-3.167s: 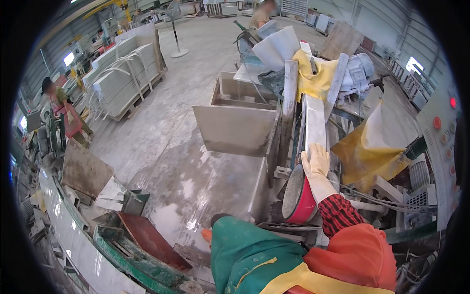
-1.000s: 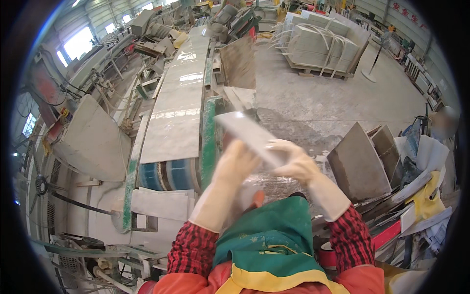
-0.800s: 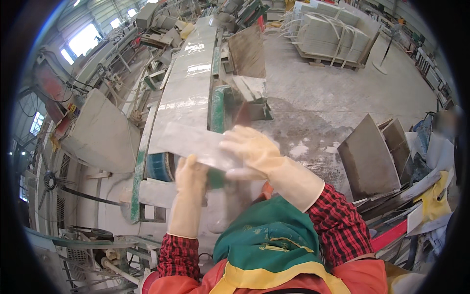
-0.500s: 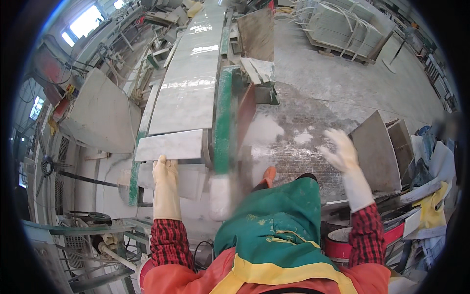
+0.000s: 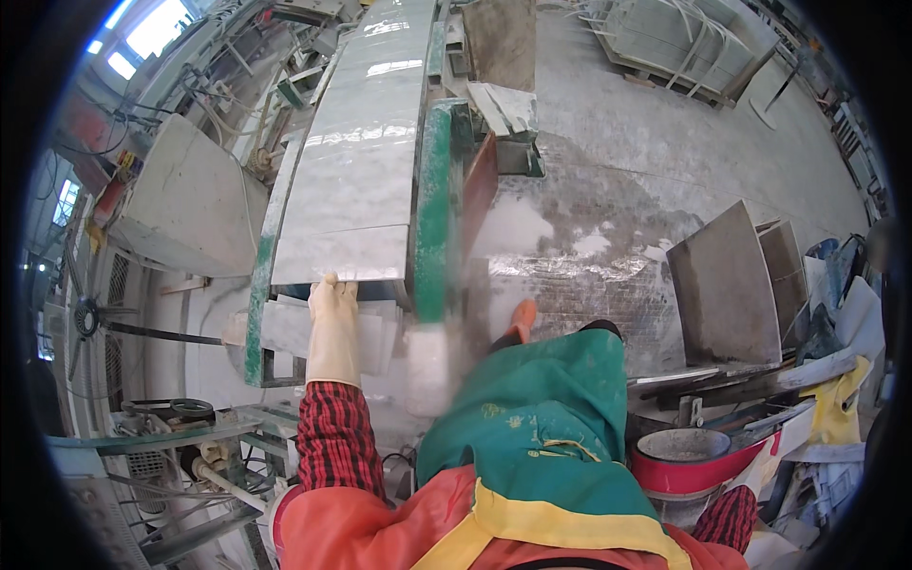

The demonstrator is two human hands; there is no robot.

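Observation:
My left hand [image 5: 332, 321], in a cream rubber glove, grips the near edge of a whitish stone slab [image 5: 347, 255]. Its fingertips rest on top of that edge. The slab lies flat at the near end of a conveyor [image 5: 439, 218] with green side rails, its far edge against a row of wet, shiny slabs [image 5: 366, 142]. Low at the right, my right forearm shows as a red-and-black checked sleeve. A pale gloved part of my right hand [image 5: 763, 467] reaches among the things beside the red tub; its fingers cannot be made out.
Brownish stone slabs [image 5: 717, 285] lean at the right, near a red tub [image 5: 698, 470] and a yellow cloth [image 5: 844, 404]. A large pale slab [image 5: 190, 204] stands left of the conveyor. Further left is a black fan [image 5: 87, 317]. Strapped stacked slabs [image 5: 679, 43] sit far right.
The near slab has shifted forward, up against the row, with my left hand on its edge. My right hand has swung from mid-right down and back to the lower right.

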